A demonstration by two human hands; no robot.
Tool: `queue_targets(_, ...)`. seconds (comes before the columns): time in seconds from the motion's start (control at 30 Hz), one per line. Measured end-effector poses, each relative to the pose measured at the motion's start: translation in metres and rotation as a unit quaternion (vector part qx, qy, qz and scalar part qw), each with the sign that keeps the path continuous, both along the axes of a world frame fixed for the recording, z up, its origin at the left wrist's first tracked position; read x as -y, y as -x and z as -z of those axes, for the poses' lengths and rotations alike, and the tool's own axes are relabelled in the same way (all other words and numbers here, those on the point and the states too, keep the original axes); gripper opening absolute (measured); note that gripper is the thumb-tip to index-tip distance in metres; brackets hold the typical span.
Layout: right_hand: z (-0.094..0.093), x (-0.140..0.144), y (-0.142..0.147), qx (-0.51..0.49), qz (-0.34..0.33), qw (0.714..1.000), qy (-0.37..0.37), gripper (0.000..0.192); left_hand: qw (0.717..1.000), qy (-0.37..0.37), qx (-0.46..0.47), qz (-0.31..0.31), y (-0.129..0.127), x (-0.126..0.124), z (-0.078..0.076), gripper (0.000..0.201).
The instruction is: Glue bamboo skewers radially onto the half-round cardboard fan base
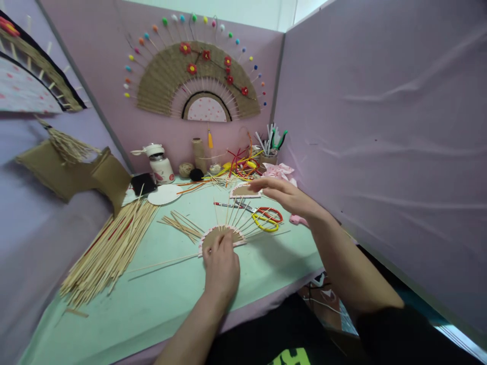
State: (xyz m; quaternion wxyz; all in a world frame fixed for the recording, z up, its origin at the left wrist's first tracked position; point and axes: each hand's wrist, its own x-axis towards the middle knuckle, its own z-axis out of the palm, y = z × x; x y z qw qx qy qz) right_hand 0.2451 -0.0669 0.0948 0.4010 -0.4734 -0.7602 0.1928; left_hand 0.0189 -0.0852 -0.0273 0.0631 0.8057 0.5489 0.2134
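Note:
My left hand (222, 266) rests with bent fingers on a cardboard half-circle (210, 238) and holds it against the table. This half-circle has a pink-and-white patterned edge, and several thin bamboo sticks (240, 217) fan out from its curved side. One long stick (167, 263) reaches out to the left from its lower corner. My right hand (283, 195) hovers to the right, fingers stretched out, with nothing visible in it. Beneath and beyond it lies a second edged cardboard half-circle (243, 191), partly covered by the fingers. Scissors (268, 219) with red and yellow handles lie by the stick tips.
Many long bamboo sticks (110, 248) lie at the left, and shorter sticks (180, 226) nearer the middle. Along the back stand a white bottle (162, 166), a twine spool (198, 154) and a tool holder (269, 158). A decorated fan (160, 76) hangs on the back partition.

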Motion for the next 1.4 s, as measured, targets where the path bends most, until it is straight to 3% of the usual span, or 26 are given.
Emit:
queue_targets(0.07,0.016,-0.045,-0.010,0.019,0.060,0.996,0.055,0.039,1.000,0.001,-0.004,0.002,0.000,0.000,0.000,0.054)
queue_targets(0.17,0.043,-0.081,-0.023,0.087,0.120,0.983,0.110,0.043,1.000,-0.005,-0.010,0.000,0.000,0.000,0.000,0.054)
queue_targets(0.27,0.064,-0.091,-0.029,0.107,0.116,0.979,0.131,0.043,1.000,-0.006,-0.008,-0.006,0.001,0.000,0.001,0.053)
queue_targets(0.43,0.080,-0.099,-0.030,0.123,0.111,0.974,0.152,0.041,1.000,0.003,-0.005,-0.023,0.001,0.000,0.001,0.054)
queue_targets(0.7,0.093,-0.107,-0.036,0.130,0.107,0.971,0.172,0.044,1.000,0.020,-0.009,-0.011,0.000,0.000,-0.001,0.058)
queue_targets(1.4,0.095,-0.115,-0.032,0.114,0.091,0.973,0.177,0.051,0.998,0.054,-0.020,0.001,-0.001,-0.002,-0.004,0.060)
